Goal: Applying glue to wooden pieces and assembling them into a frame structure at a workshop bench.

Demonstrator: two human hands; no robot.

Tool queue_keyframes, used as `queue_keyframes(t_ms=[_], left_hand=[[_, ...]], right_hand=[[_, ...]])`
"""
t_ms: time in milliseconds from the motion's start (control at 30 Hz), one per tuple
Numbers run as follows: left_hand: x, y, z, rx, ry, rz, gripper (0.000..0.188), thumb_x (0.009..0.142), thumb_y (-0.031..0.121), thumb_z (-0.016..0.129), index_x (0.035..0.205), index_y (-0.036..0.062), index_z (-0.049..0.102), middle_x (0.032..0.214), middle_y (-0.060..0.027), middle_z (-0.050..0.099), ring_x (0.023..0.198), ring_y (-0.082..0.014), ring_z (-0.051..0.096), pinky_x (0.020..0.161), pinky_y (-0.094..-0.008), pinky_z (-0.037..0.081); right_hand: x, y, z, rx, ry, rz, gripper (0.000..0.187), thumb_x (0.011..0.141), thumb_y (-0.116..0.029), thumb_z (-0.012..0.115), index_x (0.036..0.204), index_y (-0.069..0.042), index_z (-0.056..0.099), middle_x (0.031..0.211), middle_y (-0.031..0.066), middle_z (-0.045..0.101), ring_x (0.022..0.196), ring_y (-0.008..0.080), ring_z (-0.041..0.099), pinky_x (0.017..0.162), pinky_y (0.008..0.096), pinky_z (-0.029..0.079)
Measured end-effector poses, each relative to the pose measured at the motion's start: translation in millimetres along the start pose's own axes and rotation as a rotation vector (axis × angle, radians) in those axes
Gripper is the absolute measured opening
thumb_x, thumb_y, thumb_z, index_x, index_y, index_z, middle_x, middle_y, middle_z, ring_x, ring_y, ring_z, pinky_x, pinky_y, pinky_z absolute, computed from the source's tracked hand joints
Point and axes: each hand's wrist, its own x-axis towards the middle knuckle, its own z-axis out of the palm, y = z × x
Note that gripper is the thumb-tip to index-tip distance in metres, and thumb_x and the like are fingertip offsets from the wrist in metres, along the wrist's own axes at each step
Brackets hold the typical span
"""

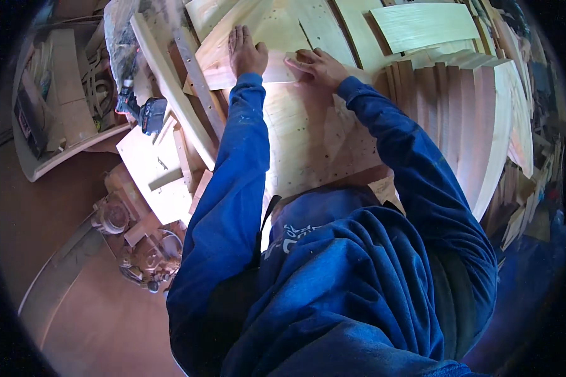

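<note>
With the left hand (pixel 248 60) palm down on a pale board (pixel 277 71), fingers straight and together, open rather than closed around anything. With the right hand (pixel 321 68) at the same board, farther right, thumb and fingers apart; cannot tell whether pinching or merely resting. Board lying crosswise, well in from the near edge of the surface (pixel 308 135). Along the right edge, a stack of curved boards (pixel 462 110); toward the far right corner, a curved panel (pixel 424 26). By the left edge, a long plank (pixel 170 81) and, farther out, a drill (pixel 152 115).
</note>
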Motion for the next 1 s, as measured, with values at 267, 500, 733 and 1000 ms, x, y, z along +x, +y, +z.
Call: queue_keyframes(t_ms=[267,500,733,1000], left_hand=[[5.9,-0.8,1.7,0.001,-0.012,-0.027,0.071,0.089,0.029,0.058,0.151,-0.0053,0.051,0.162,-0.0234,0.045,0.153,-0.0363,0.038,0.130,-0.0459,0.025],[12.7,-5.1,4.3,-0.019,0.024,-0.010,0.070,0.089,0.029,0.059,0.151,-0.0041,0.052,0.161,-0.0220,0.047,0.154,-0.0364,0.037,0.130,-0.0461,0.025],[21.3,-9.3,9.2,-0.022,0.036,-0.010,0.068,0.089,0.028,0.059,0.149,-0.0039,0.053,0.161,-0.0210,0.048,0.154,-0.0358,0.037,0.130,-0.0461,0.025],[27.4,-11.0,9.7,-0.024,0.046,-0.023,0.068,0.089,0.028,0.057,0.148,-0.0047,0.054,0.161,-0.0203,0.048,0.154,-0.0349,0.038,0.130,-0.0450,0.024]], right_hand=[[5.6,4.4,0.6,-0.012,0.010,-0.017,0.076,0.087,-0.048,0.079,0.156,-0.027,0.054,0.141,0.0164,0.061,0.123,0.0381,0.058,0.109,0.0444,0.049],[12.5,4.2,-6.8,-0.008,-0.112,0.051,0.076,0.091,-0.045,0.076,0.160,-0.030,0.048,0.147,0.0170,0.056,0.125,0.0378,0.055,0.110,0.0448,0.048],[20.8,9.0,-6.4,-0.012,-0.074,0.046,0.078,0.088,-0.046,0.079,0.158,-0.028,0.051,0.148,0.0159,0.055,0.125,0.0388,0.058,0.110,0.0480,0.046],[28.0,13.3,-6.8,-0.005,-0.103,0.059,0.077,0.088,-0.046,0.079,0.158,-0.029,0.051,0.149,0.0157,0.055,0.125,0.0390,0.058,0.110,0.0476,0.047]])
